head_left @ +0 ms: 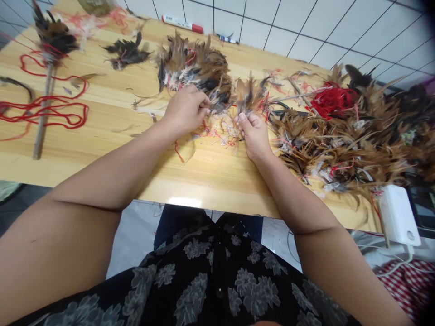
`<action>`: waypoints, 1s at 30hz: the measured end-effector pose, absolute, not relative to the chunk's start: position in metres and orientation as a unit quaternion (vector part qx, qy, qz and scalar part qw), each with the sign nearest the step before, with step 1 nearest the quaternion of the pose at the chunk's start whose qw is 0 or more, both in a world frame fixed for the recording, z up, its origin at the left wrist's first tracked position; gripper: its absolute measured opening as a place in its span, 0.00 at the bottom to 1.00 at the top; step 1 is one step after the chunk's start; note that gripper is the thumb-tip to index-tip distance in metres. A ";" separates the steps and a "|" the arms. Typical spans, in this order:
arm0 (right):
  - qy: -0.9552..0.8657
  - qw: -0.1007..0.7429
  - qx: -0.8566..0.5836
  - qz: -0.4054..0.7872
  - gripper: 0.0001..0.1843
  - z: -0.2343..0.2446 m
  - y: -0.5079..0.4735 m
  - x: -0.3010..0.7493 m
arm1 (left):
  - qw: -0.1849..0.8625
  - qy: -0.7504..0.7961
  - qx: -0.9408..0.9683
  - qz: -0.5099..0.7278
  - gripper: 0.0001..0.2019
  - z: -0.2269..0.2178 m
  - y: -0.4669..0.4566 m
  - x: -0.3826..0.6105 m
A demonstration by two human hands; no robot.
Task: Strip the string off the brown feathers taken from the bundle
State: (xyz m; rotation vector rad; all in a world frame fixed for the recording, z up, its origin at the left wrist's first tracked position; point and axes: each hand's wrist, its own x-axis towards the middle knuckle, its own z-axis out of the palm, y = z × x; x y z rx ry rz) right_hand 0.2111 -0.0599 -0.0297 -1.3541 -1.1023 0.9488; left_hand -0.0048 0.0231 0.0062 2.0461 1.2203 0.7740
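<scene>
My right hand [254, 132] pinches a small bunch of brown feathers [250, 95] between thumb and fingers, its tips pointing away from me. My left hand [189, 108] reaches to the near edge of a pile of brown, black and white feathers [200, 63]. Its fingers are curled together there, and what they hold, if anything, is hidden. Between both hands, scraps of red string [217, 131] and feather bits lie on the wooden table [210, 174].
At right spreads a large heap of brown feathers [340, 140] with a red string bundle [335, 99]. A feather-topped stick [43, 113] and loose red cord [79, 118] lie left. Markers [181, 23] rest by the tiled wall. A white plug-in box [401, 215] sits at the right edge.
</scene>
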 end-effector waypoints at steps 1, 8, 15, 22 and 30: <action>-0.466 0.544 -0.573 0.398 0.32 -0.030 -0.060 0.211 | 0.315 0.461 0.777 0.292 0.11 0.002 0.026 -0.005; -0.481 0.538 -0.567 0.397 0.35 -0.035 -0.059 0.212 | 0.327 0.461 0.779 0.272 0.15 0.000 0.032 -0.008; -0.482 0.532 -0.574 0.395 0.33 -0.035 -0.059 0.210 | 0.347 0.475 0.743 0.320 0.14 0.023 0.023 -0.008; -0.479 0.528 -0.582 0.391 0.28 -0.033 -0.060 0.209 | 0.560 0.389 0.660 0.316 0.14 0.020 0.009 0.006; -0.495 0.507 -0.581 0.400 0.31 -0.036 -0.059 0.206 | 0.622 0.358 0.615 0.325 0.17 0.007 -0.010 0.020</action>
